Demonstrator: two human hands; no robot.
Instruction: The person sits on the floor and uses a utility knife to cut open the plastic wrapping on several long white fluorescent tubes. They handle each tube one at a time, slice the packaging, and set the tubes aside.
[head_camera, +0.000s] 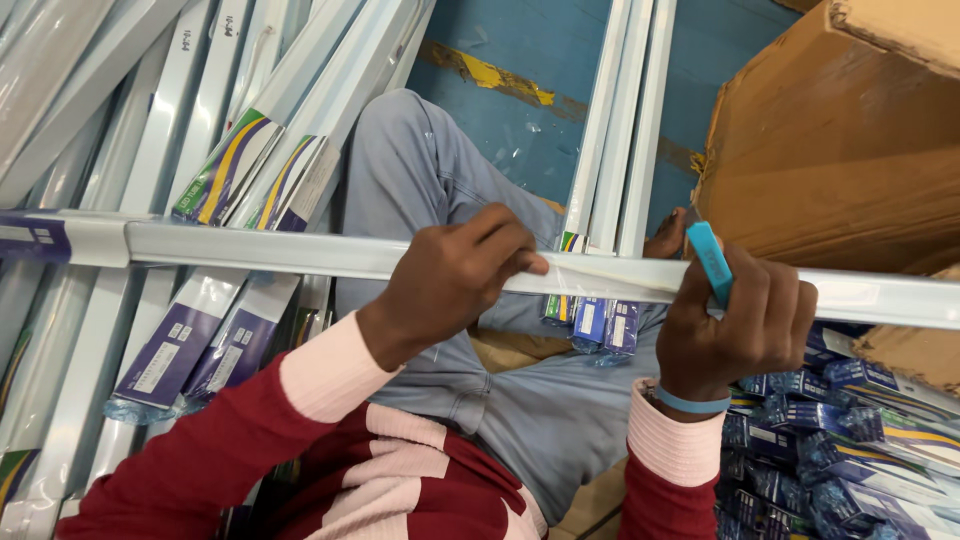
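Note:
A long white tube light in a clear plastic sleeve (280, 252) lies across the view from left to right, over my lap. My left hand (450, 275) grips it from above near the middle, fingers curled over the tube. To the right, my right hand (735, 325) is closed around a light blue cutter (710, 262) whose tip rests against the tube's plastic wrap. A blue band sits on my right wrist. I wear a maroon and pink sweater and grey trousers.
Many wrapped white tube lights (200, 130) are stacked at the left, more stand upright in the middle (620, 120). A brown cardboard box (830, 150) is at the upper right. Several small blue-and-white packets (860, 420) are piled at the lower right. The floor is blue.

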